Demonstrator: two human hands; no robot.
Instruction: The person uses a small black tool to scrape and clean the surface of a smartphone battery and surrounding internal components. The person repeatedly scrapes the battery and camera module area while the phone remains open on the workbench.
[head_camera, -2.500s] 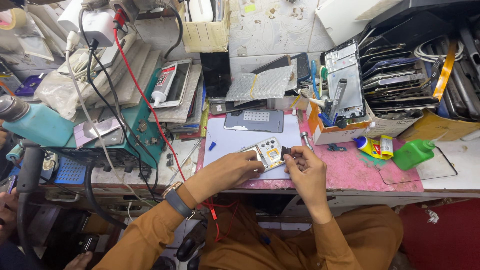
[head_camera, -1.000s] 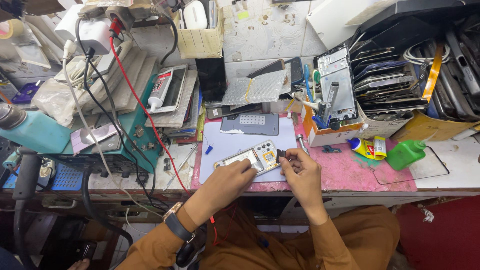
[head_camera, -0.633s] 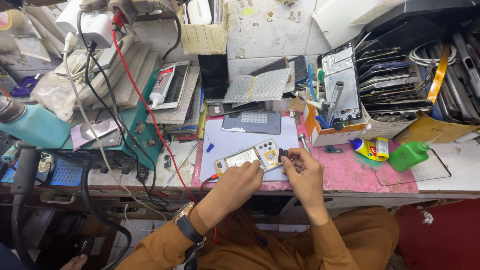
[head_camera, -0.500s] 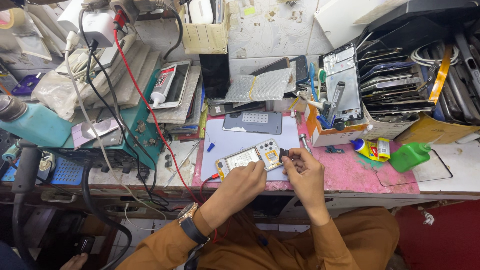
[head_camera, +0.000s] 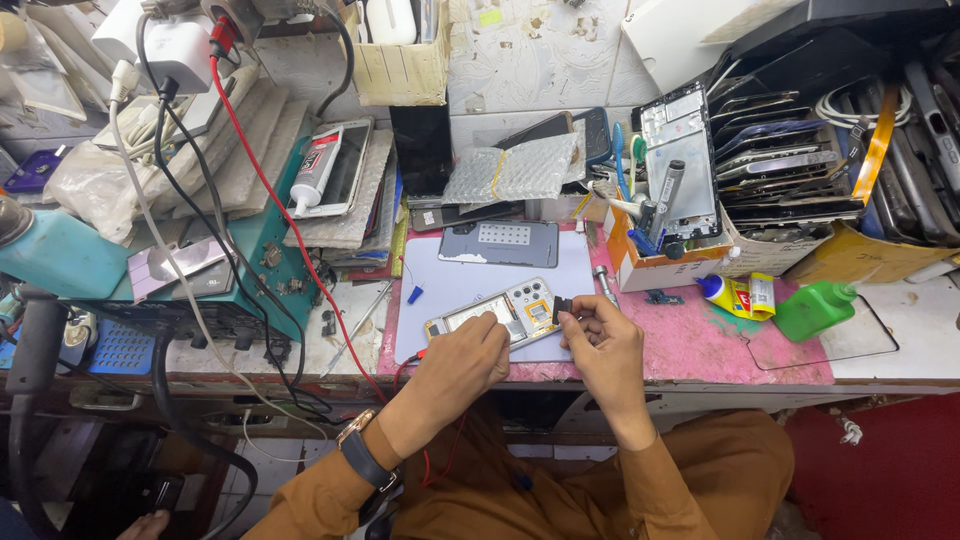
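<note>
Two hands of yours work at the front edge of the pale grey rectangular work mat (head_camera: 450, 285) that lies on the pink-topped bench (head_camera: 690, 345). Your left hand (head_camera: 455, 365) rests on the near end of the opened smartphone with its back cover off (head_camera: 495, 315), its fingers curled down on the phone's lower edge and pressing it flat on the mat. The phone lies slanted close to the front edge of the mat, its camera end toward the mat's right edge. Your right hand (head_camera: 600, 340) is just beside that end, near the front right corner of the mat, with thumb and forefinger pinched shut on a small black square part (head_camera: 561, 306); the other fingers are loosely bent. The part is held touching or almost touching the camera end of the phone; I cannot tell which.

At the back edge of the mat lies a dark grey phone back plate (head_camera: 498, 243). On the pink surface to the right stand a green plastic bottle (head_camera: 812, 310) and a small yellow glue tube (head_camera: 735, 293), near each other. An orange-and-white cardboard box with tools (head_camera: 660, 265) stands just beyond the right back corner of the mat.
</note>
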